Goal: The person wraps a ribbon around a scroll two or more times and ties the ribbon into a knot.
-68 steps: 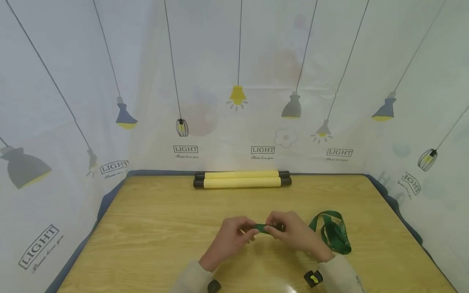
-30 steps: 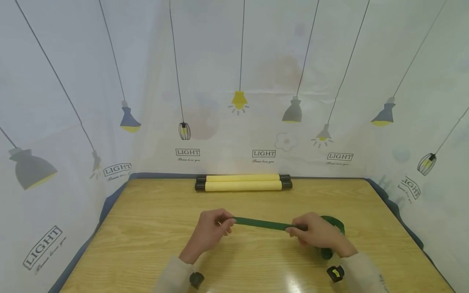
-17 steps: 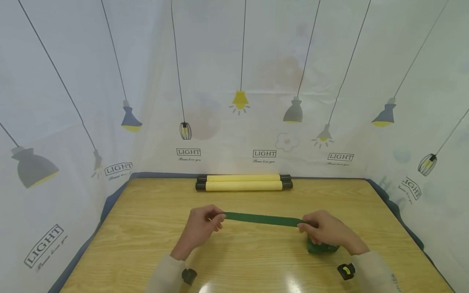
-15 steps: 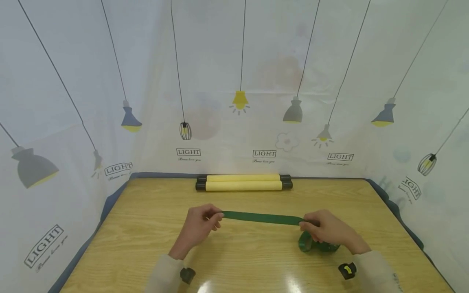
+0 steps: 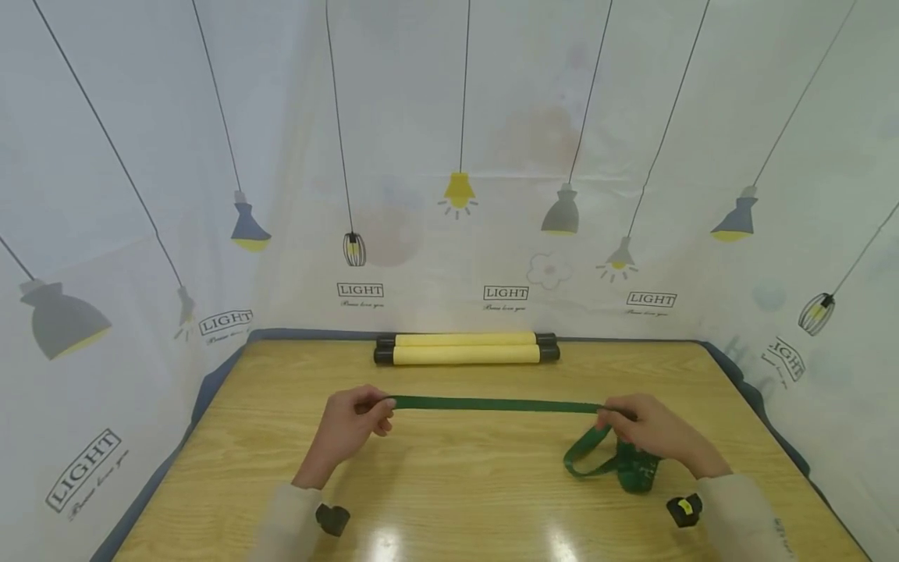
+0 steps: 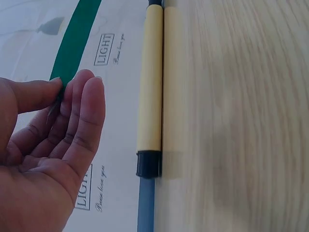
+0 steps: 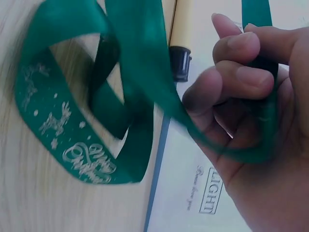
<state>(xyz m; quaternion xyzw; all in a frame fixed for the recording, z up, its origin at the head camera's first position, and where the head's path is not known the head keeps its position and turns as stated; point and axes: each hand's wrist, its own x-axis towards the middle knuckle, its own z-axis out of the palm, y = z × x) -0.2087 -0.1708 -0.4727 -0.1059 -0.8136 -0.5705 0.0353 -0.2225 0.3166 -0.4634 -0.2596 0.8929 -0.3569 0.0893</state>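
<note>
A green ribbon (image 5: 492,403) stretches straight and level between both hands above the table. My left hand (image 5: 349,425) pinches its end between thumb and forefinger, as the left wrist view shows up close. My right hand (image 5: 653,428) pinches the other end of the taut stretch. From there the ribbon (image 7: 263,140) runs across the right palm and falls in loose loops below the hand. White lettering and deer figures are printed on one loop (image 7: 63,125) in the right wrist view.
Two yellow rolls with black end caps (image 5: 467,355) lie side by side at the table's (image 5: 449,492) back edge. Behind them rises a white sheet (image 5: 421,257) printed with hanging lamps. Black wrist cameras sit below each sleeve.
From close together, my hands have moved apart, left hand to the left and right hand to the right, lengthening the taut ribbon. The loose loops have shifted below the right hand.
</note>
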